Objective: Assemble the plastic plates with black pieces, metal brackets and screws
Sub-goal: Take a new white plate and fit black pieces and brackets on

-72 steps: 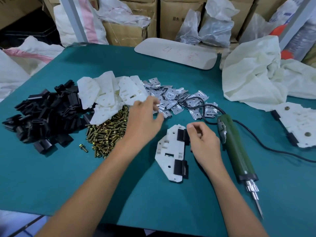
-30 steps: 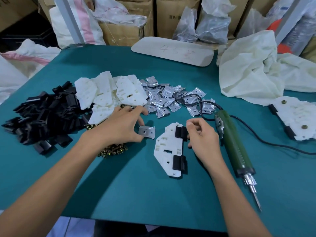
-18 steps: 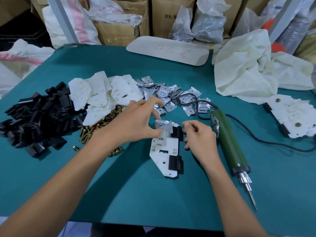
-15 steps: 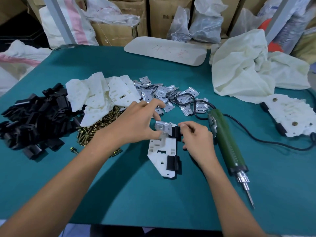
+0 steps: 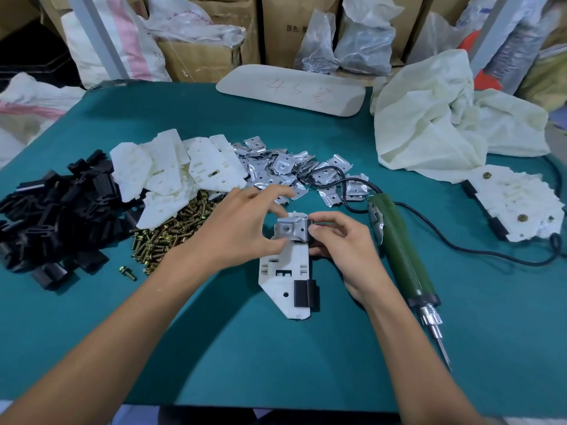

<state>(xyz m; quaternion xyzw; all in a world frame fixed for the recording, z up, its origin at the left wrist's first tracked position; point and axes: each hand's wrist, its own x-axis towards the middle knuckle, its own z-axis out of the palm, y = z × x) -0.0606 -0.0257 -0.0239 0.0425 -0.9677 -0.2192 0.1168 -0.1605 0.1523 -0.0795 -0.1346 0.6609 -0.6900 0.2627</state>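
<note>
Two hands meet over the far end of a white plastic plate [image 5: 283, 280], which lies flat on the green table [image 5: 276, 363] just left of the electric screwdriver [image 5: 402, 256]. The left hand [image 5: 242, 228] pinches the left edge of a metal bracket [image 5: 290, 230]. The right hand [image 5: 343, 243] curls thumb and forefinger round its right edge, where it covers the upper black piece [image 5: 310, 231]. A second black piece [image 5: 305, 294] sits clipped on the plate's near right edge, with no bracket on it. The step in hand looks to be seating the bracket so that its hole lines up with the plate's. Next, I judge, a screw from the screw heap [image 5: 175, 228] must go into that hole. One hand must let go to take the screwdriver while the other steadies the bracket.
</note>
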